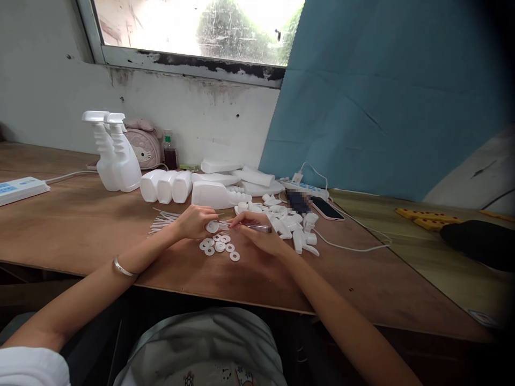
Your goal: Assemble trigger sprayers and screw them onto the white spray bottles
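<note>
1. At the bottom middle is the person's grey-green clothing (201,348); a white sleeve (34,367) fills the lower left corner. A bracelet (123,267) circles the left forearm.
2. The brown desk (169,268) spans the frame. On it, just below the hands near the centre, lie loose white rings (234,257), some overlapping.
3. The left hand (198,221), at the centre, has its fingers closed on a white round piece (212,227).
4. The right hand (259,230), just right of it, has its fingers clamped around a pen-like tool (262,228), its tip end toward the round piece; whether they touch I cannot tell.
5. Thin white tubes (163,221) lie left of the left hand; white spray heads (298,241) are heaped right of the right hand.
6. Behind these, white bottles (209,194) lie on their sides across the middle. To their right lies a phone (328,208), near a power strip (309,187).
7. At the left, two bottles with spray heads fitted (120,161) stand upright, in front of a pink bag (147,147).
8. Beyond, a window (193,32) is at the top; a blue sheet (374,96) covers the upper right.
</note>
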`<state>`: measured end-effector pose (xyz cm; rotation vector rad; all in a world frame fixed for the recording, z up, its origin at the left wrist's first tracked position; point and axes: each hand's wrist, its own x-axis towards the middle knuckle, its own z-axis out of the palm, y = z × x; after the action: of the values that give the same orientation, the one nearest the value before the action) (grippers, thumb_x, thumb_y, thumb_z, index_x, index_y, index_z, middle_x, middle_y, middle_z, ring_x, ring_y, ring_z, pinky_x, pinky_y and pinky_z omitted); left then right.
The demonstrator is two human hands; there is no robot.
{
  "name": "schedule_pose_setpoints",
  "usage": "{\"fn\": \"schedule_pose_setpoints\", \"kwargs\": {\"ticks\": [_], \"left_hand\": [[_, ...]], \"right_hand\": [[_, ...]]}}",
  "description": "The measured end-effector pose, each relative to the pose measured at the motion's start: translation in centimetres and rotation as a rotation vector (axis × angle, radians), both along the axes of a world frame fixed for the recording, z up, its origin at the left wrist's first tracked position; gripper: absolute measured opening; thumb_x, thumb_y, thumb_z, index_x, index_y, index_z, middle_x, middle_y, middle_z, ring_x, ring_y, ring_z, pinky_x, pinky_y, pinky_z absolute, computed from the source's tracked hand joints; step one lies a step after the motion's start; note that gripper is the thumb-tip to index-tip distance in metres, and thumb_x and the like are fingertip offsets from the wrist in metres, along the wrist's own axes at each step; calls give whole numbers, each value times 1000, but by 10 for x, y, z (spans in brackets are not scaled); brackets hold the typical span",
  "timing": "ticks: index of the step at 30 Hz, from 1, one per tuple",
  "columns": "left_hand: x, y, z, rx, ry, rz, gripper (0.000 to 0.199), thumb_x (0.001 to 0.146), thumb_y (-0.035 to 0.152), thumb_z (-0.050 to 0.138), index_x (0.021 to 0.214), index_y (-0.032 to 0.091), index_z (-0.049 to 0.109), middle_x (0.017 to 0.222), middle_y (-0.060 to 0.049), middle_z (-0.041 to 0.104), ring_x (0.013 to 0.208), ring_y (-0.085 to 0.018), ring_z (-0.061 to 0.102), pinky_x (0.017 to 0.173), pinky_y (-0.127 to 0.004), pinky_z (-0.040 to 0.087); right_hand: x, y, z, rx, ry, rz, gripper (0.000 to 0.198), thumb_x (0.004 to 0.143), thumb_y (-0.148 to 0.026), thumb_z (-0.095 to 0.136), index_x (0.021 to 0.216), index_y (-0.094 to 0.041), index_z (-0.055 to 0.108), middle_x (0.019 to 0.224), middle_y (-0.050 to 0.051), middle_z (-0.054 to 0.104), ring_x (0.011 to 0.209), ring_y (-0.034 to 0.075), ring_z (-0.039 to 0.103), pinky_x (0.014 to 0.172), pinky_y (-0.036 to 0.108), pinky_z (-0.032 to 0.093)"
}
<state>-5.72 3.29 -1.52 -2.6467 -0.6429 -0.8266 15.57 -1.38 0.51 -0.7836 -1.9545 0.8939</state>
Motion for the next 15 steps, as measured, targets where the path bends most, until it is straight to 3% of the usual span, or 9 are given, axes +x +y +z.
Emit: {"fn": "schedule_pose_setpoints", "kwargs": {"ticks": [4,8,11,15], "left_hand": [[0,0,2,19,27,-43,29,80,41,49,71,17,61,66,-3,61,61,-12,57,50,-20,37],[1,-2,5,12,-10,12,30,80,43,50,72,16,62,67,-3,62,64,-13,58,51,-21,37],[3,-4,6,-11,-77,94,32,80,44,50,70,15,61,65,-4,62,63,-13,58,52,-22,38],[4,-3,4,-59,-96,153,33,79,43,50,68,14,60,66,-5,62,62,-14,58,55,-23,40]], "right_hand": [[1,5,-2,-70,-13,46,13,73,-15,52,73,-18,65,75,1,67,74,14,61,70,27,47],[-1,0,0,-19,-15,-4,11,74,-17,53,75,-18,64,80,2,67,78,15,61,71,28,48],[-2,-5,1,126,-35,-63,9,77,-20,53,79,-18,61,84,3,67,80,16,62,70,29,48],[-5,-6,-4,466,-135,-42,10,79,-16,50,82,-19,59,84,5,64,81,16,61,71,29,49]]}}
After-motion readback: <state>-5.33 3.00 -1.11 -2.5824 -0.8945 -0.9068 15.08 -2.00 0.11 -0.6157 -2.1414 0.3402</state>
